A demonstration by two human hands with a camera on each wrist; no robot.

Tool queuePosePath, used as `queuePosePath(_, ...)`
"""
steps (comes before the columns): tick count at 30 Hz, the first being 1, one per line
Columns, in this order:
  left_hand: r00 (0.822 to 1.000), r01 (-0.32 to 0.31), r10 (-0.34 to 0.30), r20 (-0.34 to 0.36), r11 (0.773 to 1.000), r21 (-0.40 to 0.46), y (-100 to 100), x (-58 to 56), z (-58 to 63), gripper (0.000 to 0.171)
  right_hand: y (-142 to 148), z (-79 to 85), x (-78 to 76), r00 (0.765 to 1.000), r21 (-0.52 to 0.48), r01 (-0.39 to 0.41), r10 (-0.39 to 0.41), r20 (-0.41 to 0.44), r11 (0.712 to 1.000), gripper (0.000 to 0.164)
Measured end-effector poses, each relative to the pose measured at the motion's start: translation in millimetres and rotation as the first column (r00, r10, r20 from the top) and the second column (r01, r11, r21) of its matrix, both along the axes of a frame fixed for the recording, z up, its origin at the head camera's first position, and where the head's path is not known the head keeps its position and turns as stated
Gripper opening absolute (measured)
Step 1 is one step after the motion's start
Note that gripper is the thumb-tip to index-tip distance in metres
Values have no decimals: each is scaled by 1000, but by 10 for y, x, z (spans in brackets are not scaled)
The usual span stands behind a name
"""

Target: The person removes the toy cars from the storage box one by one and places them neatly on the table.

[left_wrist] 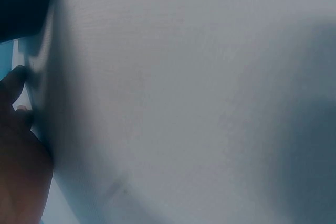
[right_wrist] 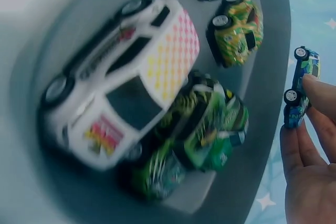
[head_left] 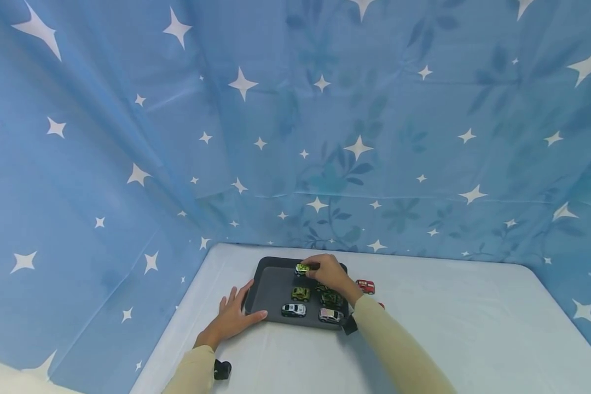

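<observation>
1. Landmark: gray tray (head_left: 271, 295), resting on white desk (head_left: 473, 334).
2. In right hand (head_left: 327, 272): toy car (head_left: 302, 270), pinched between thumb and fingers, over tray's far part. Apparently raised; no contact with tray floor confirmed.
3. At tray's left side: left hand (head_left: 231, 316), with fingers spread and thumb by near rim, gripping nothing. Little added by left wrist view.
4. In tray, right of its middle: camouflage car (head_left: 300, 294) and green car (head_left: 331, 299). Along tray's near edge: black-and-white car (head_left: 293, 310), and checkered car (head_left: 331, 315) by near-right corner.
5. Outside tray, just past its right side: red car (head_left: 365, 286).
6. Risk, judged: could slip out of the pinch if squeezed unevenly, being small and smooth. Could land crooked or roll on wheels if released high.
7. Could nudge camouflage car with low knuckles or wrist, through tight spacing. Could slide tray by pushing too hard at left rim.
</observation>
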State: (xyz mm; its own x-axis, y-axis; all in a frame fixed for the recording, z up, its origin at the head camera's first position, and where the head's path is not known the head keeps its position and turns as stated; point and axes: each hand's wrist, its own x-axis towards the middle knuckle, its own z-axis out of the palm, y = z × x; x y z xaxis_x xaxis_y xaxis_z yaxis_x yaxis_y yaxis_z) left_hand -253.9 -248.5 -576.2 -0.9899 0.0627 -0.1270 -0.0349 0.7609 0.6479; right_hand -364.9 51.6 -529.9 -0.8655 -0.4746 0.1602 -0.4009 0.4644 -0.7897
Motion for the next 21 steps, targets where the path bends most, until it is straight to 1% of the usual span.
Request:
queuePosePath(6, 1000, 15, -15, 0, 1000, 9, 15, -2, 5, 99, 198, 11, 10, 999, -2, 42, -42, 1, 999, 28)
queuePosePath(11, 1000, 22, -23, 6, 999, 24, 18, 7, 60, 98, 373, 60, 46, 998, -32, 68, -68, 7, 997, 28)
queuePosePath(14, 999, 25, -26, 18, 999, 29, 17, 17, 88, 97, 498, 84, 55, 997, -31, 78, -78, 10, 996, 29)
queuePosePath(16, 999, 24, -25, 26, 999, 32, 11, 21, 84, 97, 584, 99, 65, 996, -26, 93, -93, 13, 995, 29)
queuePosePath(21, 999, 15, -16, 35, 1000, 27, -2, 11, 34, 97, 799, 114, 90, 992, -6, 126, -126, -19, 992, 30)
